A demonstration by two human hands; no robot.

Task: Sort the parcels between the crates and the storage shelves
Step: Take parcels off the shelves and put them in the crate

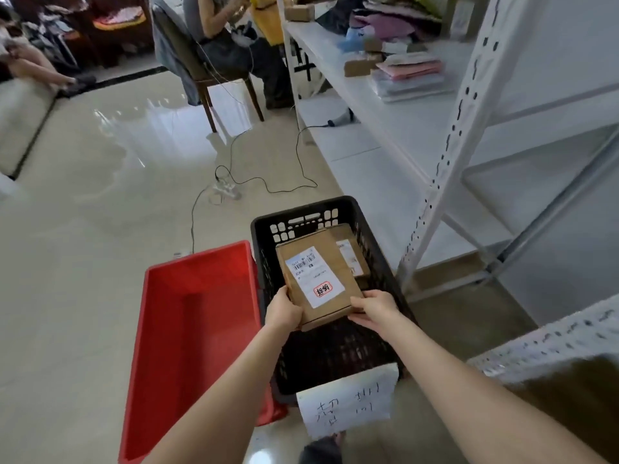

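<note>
- gripping the parcel (pixel 318 279) by its near corners: left hand (pixel 283 311) and right hand (pixel 375 309), fingers curled.
- long axis points away (over the black crate (pixel 264 262)); red crate (pixel 187 296) lies left.

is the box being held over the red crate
No, the left hand and right hand hold the box over the black crate, beside the red crate.
</note>
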